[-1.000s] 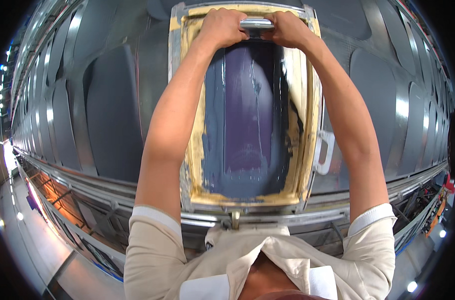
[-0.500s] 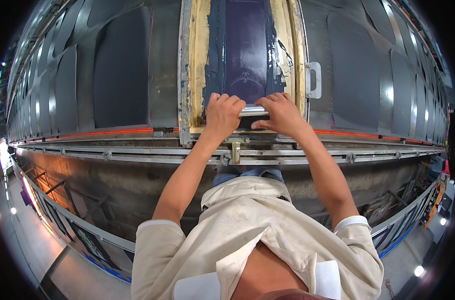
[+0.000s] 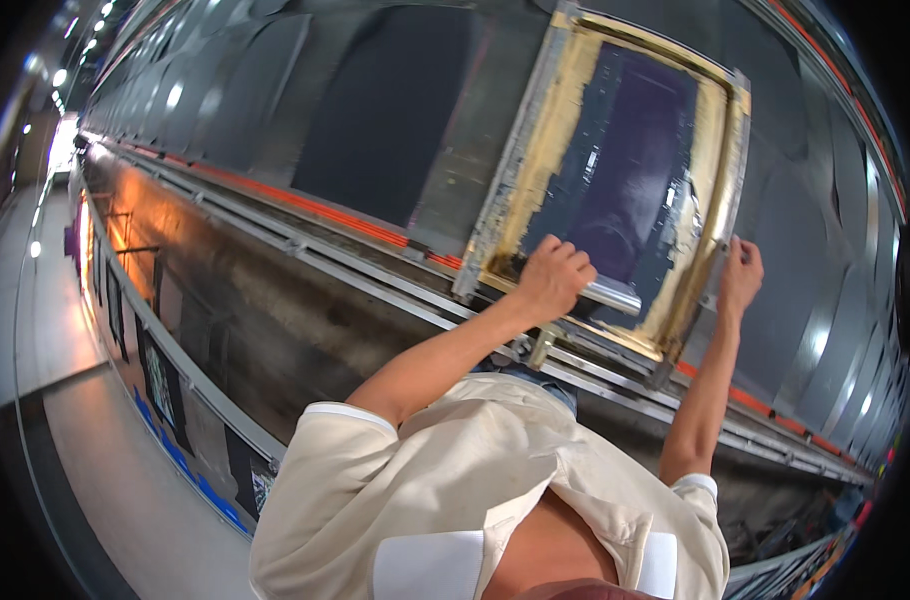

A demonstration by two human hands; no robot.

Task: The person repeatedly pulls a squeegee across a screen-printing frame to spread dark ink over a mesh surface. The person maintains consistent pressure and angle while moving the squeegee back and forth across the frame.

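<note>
A screen printing frame (image 3: 738, 120) lies on the long table, with dark purple-black ink (image 3: 640, 150) over its mesh and yellowish margins at the sides. My left hand (image 3: 555, 280) is closed over the left end of a squeegee (image 3: 613, 295), whose silver bar shows to the right of my fingers at the near end of the screen. Against the frame's right side, my right hand (image 3: 740, 275) has its fingers curled round the side handle, which they mostly cover.
Dark fabric panels (image 3: 385, 110) lie flat on the table at both sides of the frame. A metal rail (image 3: 355, 245) and an orange-red strip (image 3: 305, 205) run along the table's near edge. Behind me at left, a grey walkway (image 3: 125, 450) runs past a railing.
The view has turned, so the frame now appears tilted and farther right. My right hand has left the squeegee and moved to the frame's right side. My left hand stays on the squeegee.
</note>
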